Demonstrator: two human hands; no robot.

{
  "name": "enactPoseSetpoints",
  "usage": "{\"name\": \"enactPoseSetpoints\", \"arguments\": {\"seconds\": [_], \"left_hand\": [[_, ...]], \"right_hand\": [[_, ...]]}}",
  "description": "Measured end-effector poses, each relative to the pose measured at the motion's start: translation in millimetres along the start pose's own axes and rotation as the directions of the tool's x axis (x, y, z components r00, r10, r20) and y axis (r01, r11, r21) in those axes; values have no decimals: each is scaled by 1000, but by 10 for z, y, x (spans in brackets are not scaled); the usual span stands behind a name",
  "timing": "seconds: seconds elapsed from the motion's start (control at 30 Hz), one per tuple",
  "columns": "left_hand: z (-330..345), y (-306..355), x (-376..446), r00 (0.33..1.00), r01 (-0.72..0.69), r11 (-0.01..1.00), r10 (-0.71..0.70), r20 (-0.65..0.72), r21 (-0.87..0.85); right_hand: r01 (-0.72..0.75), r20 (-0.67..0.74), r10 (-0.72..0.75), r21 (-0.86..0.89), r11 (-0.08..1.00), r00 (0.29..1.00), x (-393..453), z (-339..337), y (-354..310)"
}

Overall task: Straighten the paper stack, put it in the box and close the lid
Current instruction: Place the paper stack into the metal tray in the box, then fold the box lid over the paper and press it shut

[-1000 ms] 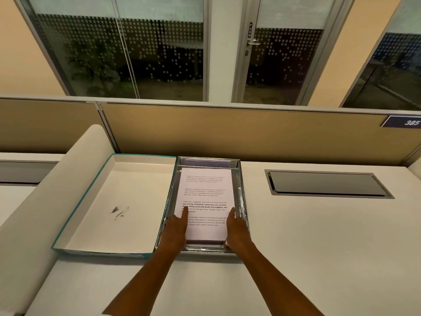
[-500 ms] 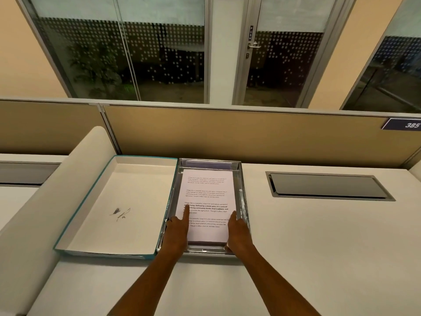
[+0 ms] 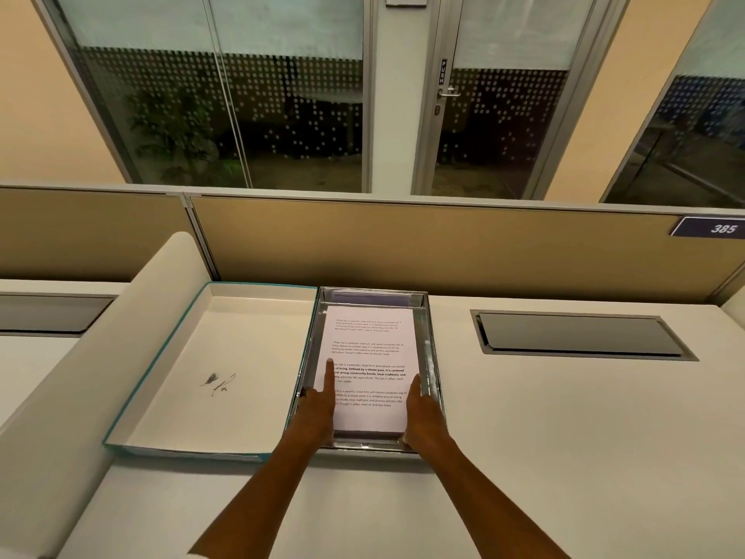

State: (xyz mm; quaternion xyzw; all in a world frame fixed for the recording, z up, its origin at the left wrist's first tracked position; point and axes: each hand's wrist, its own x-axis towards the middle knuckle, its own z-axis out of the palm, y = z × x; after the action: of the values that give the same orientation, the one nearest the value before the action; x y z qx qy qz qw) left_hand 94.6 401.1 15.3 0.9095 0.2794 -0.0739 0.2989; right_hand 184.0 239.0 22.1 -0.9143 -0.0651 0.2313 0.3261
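A white paper stack (image 3: 369, 336) with printed text lies inside a shiny silver box (image 3: 432, 357) on the desk, its edges roughly parallel to the box walls. The box's lid (image 3: 225, 357), white inside with a teal rim, lies upside down right beside the box on its left. My left hand (image 3: 318, 409) grips the stack's near left edge, index finger stretched flat over the top sheet. My right hand (image 3: 423, 417) presses against the stack's near right edge, inside the box wall. Both thumbs are hidden.
A tan partition (image 3: 403, 244) runs along the back of the white desk (image 3: 564, 437). A recessed metal cable hatch (image 3: 580, 336) sits to the right of the box. A curved white divider (image 3: 80, 377) borders the lid on the left.
Both hands and the stack stay almost where they were; only the view has shifted a little.
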Motion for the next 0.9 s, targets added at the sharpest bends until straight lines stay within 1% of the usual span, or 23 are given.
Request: {"name": "enactPoseSetpoints", "arguments": {"seconds": [0.03,0.07,0.1,0.13,0.2,0.23,0.27,0.3,0.33,0.37,0.4,0.47,0.53,0.63,0.7,0.73,0.77,0.83,0.9], "left_hand": [[-71,5,-19,999,-34,998,35,15,-46],[-124,-2,-26,997,-81,989,83,8,-124],[-163,-37,-34,991,-131,977,129,-21,-170],[-218,-46,-64,985,-174,962,168,-49,-210],[-299,-68,-151,974,-198,945,160,-158,-261],[-326,-91,-199,960,-197,932,122,-250,-304],[-355,-130,-241,935,-187,909,49,-351,-371],[-375,-180,-290,896,-170,883,-45,-442,-436],[-399,-235,-335,839,-156,860,-144,-525,-485],[-415,-310,-382,772,-125,853,-238,-590,-507],[-429,-396,-432,710,-82,844,-324,-625,-531],[-420,-610,-517,626,24,780,-499,-599,-625],[-372,-834,-599,578,106,698,-623,-527,-708],[-265,-1075,-722,538,176,640,-699,-471,-748],[-211,-1164,-773,505,228,564,-766,-399,-794],[-189,-1196,-790,503,256,518,-792,-345,-816],[-169,-1218,-809,521,280,470,-807,-278,-837],[-150,-1235,-828,584,306,388,-798,-150,-870],[-161,-1243,-812,639,279,318,-766,-72,-906]], "right_hand": [[26,84,-29,46,999,996,-67,-62,-43],[60,133,-65,44,997,989,-33,-73,-8],[114,152,-120,49,992,981,-42,-107,35],[164,134,-169,45,985,977,-59,-147,51],[201,-3,-203,125,972,979,-97,-249,60],[226,-100,-213,147,963,972,-97,-305,73],[236,-175,-207,164,958,963,-99,-360,93],[232,-230,-187,187,955,955,-87,-415,121],[210,-270,-149,215,954,951,-73,-456,154],[185,-275,-115,243,952,955,-71,-481,200],[156,-270,-84,255,954,959,-77,-487,253],[97,-230,-40,244,965,972,-78,-465,387],[55,-159,-11,275,960,987,-88,-413,525],[28,-60,-10,318,948,998,-101,-312,707],[20,-25,-13,318,948,1000,-112,-279,767],[19,-17,-14,325,946,1000,-112,-270,785],[19,-13,-16,331,943,1000,-110,-267,797],[26,-17,-22,336,942,1000,-107,-270,801],[32,-22,-26,342,939,999,-105,-266,801]]}}
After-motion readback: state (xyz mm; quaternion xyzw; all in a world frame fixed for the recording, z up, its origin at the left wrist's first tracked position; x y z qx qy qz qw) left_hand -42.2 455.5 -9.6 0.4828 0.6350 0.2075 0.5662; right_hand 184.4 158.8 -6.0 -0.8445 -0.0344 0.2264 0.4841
